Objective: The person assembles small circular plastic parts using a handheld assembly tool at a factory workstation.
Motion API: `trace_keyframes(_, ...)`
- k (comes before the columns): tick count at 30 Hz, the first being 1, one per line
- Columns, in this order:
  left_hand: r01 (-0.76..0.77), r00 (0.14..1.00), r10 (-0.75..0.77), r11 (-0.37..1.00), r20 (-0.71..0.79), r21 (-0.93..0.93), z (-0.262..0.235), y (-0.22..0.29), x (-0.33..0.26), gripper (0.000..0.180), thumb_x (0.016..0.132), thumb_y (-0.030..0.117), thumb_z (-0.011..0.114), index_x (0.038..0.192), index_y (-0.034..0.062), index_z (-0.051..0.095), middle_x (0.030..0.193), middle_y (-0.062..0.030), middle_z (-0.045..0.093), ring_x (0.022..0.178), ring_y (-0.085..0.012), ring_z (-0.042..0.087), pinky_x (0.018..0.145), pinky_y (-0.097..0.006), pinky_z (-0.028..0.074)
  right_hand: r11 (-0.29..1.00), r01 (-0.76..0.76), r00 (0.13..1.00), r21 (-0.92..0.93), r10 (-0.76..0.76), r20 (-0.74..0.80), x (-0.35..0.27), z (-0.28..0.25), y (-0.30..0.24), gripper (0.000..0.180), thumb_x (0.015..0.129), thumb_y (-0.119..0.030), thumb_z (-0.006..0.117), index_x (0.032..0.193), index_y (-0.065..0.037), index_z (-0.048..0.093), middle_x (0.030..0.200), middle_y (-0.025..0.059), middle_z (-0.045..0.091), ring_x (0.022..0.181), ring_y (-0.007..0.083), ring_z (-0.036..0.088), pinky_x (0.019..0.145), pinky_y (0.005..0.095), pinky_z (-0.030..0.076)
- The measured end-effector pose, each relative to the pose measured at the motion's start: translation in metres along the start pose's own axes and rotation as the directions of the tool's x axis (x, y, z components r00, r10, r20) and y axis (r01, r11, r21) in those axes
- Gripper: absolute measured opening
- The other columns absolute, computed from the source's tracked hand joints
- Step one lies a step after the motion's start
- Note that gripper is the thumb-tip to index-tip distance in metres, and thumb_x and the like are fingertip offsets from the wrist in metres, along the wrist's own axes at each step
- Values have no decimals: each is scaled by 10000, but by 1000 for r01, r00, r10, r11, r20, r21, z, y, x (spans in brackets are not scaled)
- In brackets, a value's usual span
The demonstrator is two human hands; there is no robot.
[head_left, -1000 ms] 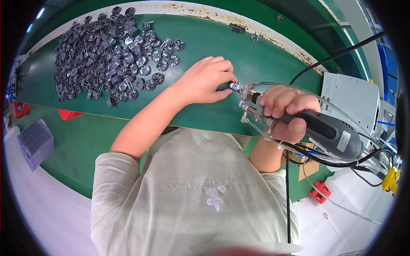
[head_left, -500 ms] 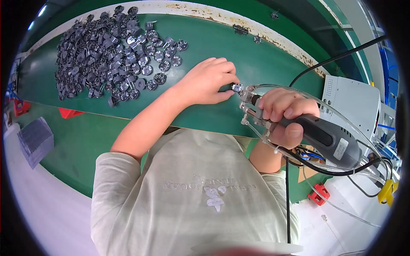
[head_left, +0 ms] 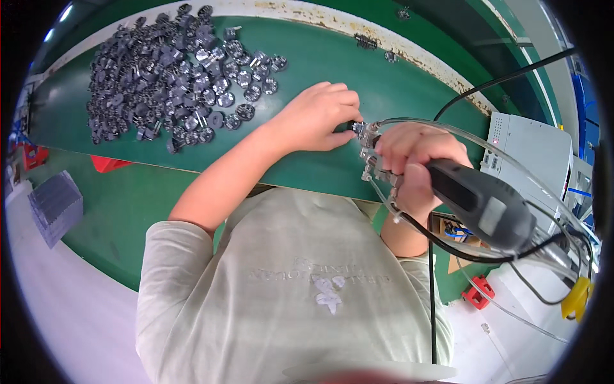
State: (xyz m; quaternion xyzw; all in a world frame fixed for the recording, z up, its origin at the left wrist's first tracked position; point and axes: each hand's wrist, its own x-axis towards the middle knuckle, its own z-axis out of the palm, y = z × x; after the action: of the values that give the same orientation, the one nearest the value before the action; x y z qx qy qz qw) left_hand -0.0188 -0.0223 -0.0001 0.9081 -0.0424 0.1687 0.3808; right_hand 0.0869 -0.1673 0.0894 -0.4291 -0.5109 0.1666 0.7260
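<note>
My left hand point(head_left: 318, 118) is over the green bench, its thumb and fingers pinching a small round dark electronic part point(head_left: 355, 127). My right hand point(head_left: 422, 157) is wrapped round a grey and black electric screwdriver point(head_left: 489, 205) with a metal nose and thin tubes. That nose meets the part at my left fingertips; the exact point of contact is too small to make out. Left of my left hand lies a big heap of similar round grey parts point(head_left: 169, 83) with shiny circuit faces and pins.
The green bench point(head_left: 307, 57) has a worn white rail point(head_left: 307, 14) at its back. A white control box point(head_left: 534, 144) stands to the right, with a black cable point(head_left: 505, 83) and clear tubes point(head_left: 505, 157) nearby. A few dark parts point(head_left: 366, 42) lie beyond the rail.
The screwdriver and my right hand have shifted slightly left, its nose closer against the part. A small red light now shows on the control box. My left hand keeps its pinch.
</note>
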Motion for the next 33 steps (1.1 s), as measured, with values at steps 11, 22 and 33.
trace_keyframes(11,55,998,-53,955,-13,291,-41,-3,24,237,747,230,724,950,109,707,916,-50,607,938,-254,581,810,-402,457,989,133,980,65,-122,-158,13,-20,-45,366,918,-389,649,944,-46,523,694,70,574,562,192,554,581,360,489)
trace_keyframes(22,743,611,-722,380,-324,551,-144,-158,79,711,772,386,673,1428,182,490,1550,-79,331,1430,-300,285,1100,-581,276,992,10,938,122,33,-344,-9,-24,-34,335,770,-144,837,930,-20,570,714,94,611,648,217,612,646,362,524)
trace_keyframes(33,301,950,-272,929,-156,217,-81,-110,132,357,735,84,642,1088,25,640,1047,-175,616,1022,-350,618,869,-417,512,998,18,946,55,1,-325,-12,-31,-23,295,747,-35,815,918,-31,575,710,93,610,651,206,615,670,374,562)
